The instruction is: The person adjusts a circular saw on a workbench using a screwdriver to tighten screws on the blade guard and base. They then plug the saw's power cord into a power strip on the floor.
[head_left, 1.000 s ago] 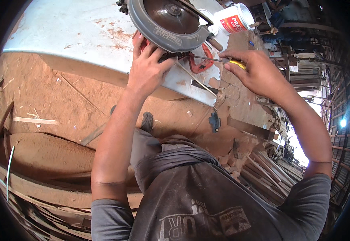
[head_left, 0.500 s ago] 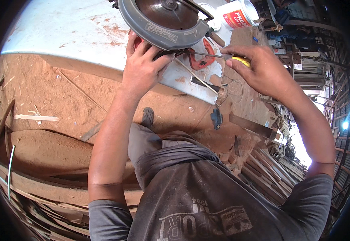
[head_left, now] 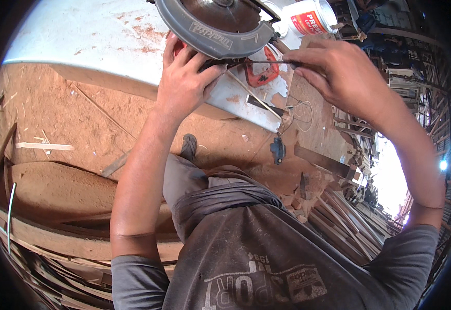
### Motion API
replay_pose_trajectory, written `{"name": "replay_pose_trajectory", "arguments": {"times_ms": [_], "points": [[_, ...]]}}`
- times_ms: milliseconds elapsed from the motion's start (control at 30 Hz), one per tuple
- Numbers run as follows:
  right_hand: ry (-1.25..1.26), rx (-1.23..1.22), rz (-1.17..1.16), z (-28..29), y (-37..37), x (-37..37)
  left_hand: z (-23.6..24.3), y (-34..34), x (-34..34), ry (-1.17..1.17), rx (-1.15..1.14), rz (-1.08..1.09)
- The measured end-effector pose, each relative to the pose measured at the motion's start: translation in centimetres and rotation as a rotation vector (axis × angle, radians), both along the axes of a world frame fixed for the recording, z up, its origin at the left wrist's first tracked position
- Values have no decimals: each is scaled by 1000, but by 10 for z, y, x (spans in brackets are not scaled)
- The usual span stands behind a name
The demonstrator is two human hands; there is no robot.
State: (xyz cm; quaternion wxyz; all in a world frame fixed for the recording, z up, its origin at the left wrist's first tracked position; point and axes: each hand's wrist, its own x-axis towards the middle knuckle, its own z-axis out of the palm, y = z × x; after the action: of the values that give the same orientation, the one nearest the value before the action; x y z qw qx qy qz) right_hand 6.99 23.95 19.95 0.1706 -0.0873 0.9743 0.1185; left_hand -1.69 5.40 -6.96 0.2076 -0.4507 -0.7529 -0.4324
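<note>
On the white tabletop (head_left: 96, 39) a grey-guarded circular saw (head_left: 197, 33) rests with its round blade facing up. My left hand (head_left: 183, 82) grips the saw's near lower edge, fingers curled against a red part. From the right, my right hand (head_left: 339, 70) is closed round a screwdriver (head_left: 267, 62). Its thin shaft runs left to the underside of the saw; where the tip sits is hidden, and my fingers cover the handle. Just below the shaft lies a red loop-shaped handle (head_left: 269, 75), with a thin light stick (head_left: 254, 94) nearby.
Behind the saw stands a white bucket (head_left: 308, 20) with a red label. A blue tool (head_left: 277, 150) lies on the sandy floor beyond the table corner, near a looped cord (head_left: 302, 116). Wood strips (head_left: 347, 222) are piled at the right, and boards (head_left: 80, 245) lie at the lower left.
My right hand has turned and shifted up and to the right, now hiding the yellow screwdriver handle. The saw has shifted slightly right in view; my left hand keeps its grip.
</note>
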Motion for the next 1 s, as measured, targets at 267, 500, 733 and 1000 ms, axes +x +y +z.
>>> {"name": "replay_pose_trajectory", "arguments": {"times_ms": [267, 500, 733, 1000], "points": [[-35, 354, 526, 18, -18, -39, -4, 4, -1, 24, 57, 29], [-65, 233, 365, 10, 1, -43, -6, 4, -3, 44, 49, 29], [-81, 192, 253, 10, 4, -33, -6, 2, -2, 27, 39, 33], [-66, 218, 281, 10, 0, -27, -3, 5, -1, 27, 86, 45]]}}
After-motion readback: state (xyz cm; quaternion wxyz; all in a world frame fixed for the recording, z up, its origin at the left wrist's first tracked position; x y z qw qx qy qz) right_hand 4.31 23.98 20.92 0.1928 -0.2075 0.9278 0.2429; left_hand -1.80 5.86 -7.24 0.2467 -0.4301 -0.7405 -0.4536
